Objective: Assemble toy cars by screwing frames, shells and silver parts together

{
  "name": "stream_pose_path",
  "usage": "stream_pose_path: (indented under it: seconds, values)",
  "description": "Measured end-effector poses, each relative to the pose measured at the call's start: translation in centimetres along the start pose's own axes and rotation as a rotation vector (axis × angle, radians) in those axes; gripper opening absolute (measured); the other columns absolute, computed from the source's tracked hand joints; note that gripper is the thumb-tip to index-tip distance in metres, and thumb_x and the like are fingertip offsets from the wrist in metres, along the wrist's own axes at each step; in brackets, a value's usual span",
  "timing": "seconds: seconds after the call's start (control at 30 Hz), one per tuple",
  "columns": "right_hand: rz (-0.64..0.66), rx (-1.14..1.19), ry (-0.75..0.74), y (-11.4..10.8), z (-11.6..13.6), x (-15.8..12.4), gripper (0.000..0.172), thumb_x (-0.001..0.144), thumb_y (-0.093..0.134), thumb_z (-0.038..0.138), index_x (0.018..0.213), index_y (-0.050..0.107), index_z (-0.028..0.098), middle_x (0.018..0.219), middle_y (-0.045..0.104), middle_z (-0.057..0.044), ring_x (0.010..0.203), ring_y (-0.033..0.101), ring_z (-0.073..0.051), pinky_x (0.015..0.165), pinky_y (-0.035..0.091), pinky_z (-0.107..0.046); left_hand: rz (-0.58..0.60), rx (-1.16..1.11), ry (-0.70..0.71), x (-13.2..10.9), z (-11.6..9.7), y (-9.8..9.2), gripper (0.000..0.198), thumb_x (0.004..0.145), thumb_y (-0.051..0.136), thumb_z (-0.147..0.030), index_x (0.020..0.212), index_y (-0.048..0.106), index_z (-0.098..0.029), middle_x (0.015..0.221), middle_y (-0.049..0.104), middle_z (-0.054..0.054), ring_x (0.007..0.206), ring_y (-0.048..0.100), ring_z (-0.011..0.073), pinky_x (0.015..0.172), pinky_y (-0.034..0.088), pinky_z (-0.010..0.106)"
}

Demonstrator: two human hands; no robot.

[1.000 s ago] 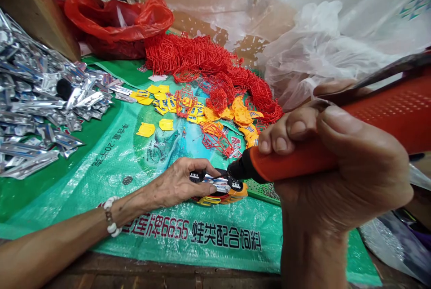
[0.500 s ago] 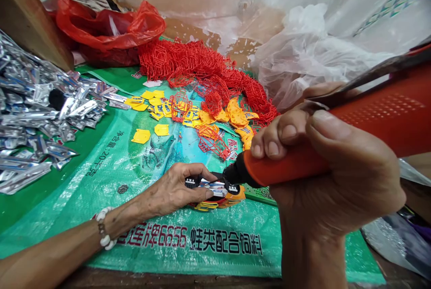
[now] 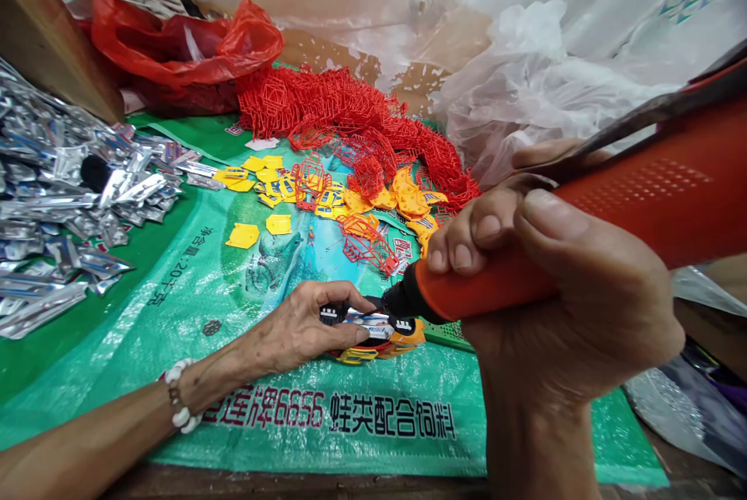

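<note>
My left hand [image 3: 309, 325], with a beaded bracelet on its wrist, pinches a small toy car [image 3: 402, 340] against the green sheet. The car has black wheels and yellow-orange body parts, and its silvery underside faces up. In my right hand [image 3: 560, 282] is an orange electric screwdriver [image 3: 630, 212], fingers wrapped round its body. Its black nose [image 3: 402, 296] points down and left at the car's underside, close to my left fingertips. Whether the bit touches a screw is hidden.
A heap of silver stickers or packets [image 3: 70, 197] lies on the left. Red plastic frames [image 3: 350, 111] are piled at the back, with yellow panels [image 3: 242, 235] before them. A red bag [image 3: 187, 49] and clear plastic wrap [image 3: 525, 88] stand behind.
The screwdriver and my right hand have shifted slightly left. My left hand and the toy car stay nearly where they were.
</note>
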State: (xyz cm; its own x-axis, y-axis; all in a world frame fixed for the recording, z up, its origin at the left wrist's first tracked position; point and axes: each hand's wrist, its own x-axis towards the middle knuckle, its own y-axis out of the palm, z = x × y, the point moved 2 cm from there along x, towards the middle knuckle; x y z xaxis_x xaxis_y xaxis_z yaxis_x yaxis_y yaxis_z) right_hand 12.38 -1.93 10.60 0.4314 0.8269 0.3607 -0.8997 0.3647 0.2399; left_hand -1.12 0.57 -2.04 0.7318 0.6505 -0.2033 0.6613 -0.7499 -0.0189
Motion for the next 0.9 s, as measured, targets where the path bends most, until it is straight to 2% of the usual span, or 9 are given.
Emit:
stream_pose_path:
  seconds: [0.13,0.4,0.6,0.77,0.9]
  values:
    - [-0.017,-0.001,0.007,0.0,-0.08,-0.01,0.019,0.062,0.064,0.027,0.048,0.054,0.019,0.047,0.05,0.003,0.039,0.044,-0.01,0.036,0.042,-0.028,0.003,0.009,0.004,0.0,0.14,-0.01,0.028,0.082,0.067,-0.038,0.102,0.07,-0.018,0.093,0.069,0.001,0.081,0.06,0.0158,0.07,0.044,0.025]
    - [0.054,0.039,0.003,-0.3,-0.12,0.22,0.02,0.06,0.072,0.028,0.051,0.058,0.018,0.049,0.052,0.004,0.039,0.046,-0.01,0.036,0.043,-0.027,-0.004,0.023,-0.001,0.1,-0.23,0.24,0.031,0.081,0.066,-0.039,0.102,0.07,-0.017,0.091,0.068,0.002,0.081,0.059,0.017,0.071,0.044,0.027]
    - [0.015,0.076,0.033,-0.18,-0.22,0.04,0.018,0.06,0.07,0.024,0.049,0.057,0.017,0.05,0.053,0.003,0.04,0.047,-0.01,0.037,0.043,-0.027,-0.015,-0.021,0.033,0.1,-0.01,0.21,0.026,0.08,0.067,-0.037,0.097,0.072,-0.017,0.079,0.062,-0.002,0.069,0.05,0.0119,0.062,0.038,0.023]
    - [-0.014,0.086,0.024,-0.14,0.06,-0.14,0.013,0.06,0.069,0.023,0.056,0.058,0.019,0.05,0.053,0.004,0.04,0.046,-0.01,0.039,0.042,-0.028,-0.014,0.0,0.046,0.0,0.21,0.08,0.024,0.082,0.067,-0.037,0.096,0.072,-0.019,0.085,0.065,-0.001,0.076,0.054,0.0138,0.067,0.04,0.024]
    - [-0.019,0.106,-0.012,-0.41,0.52,0.15,0.019,0.061,0.069,0.024,0.053,0.052,0.02,0.05,0.052,0.004,0.041,0.046,-0.009,0.04,0.042,-0.027,-0.031,0.008,0.048,-0.06,0.42,-0.13,0.025,0.081,0.066,-0.036,0.1,0.068,-0.02,0.083,0.061,-0.002,0.07,0.05,0.0121,0.061,0.038,0.023]
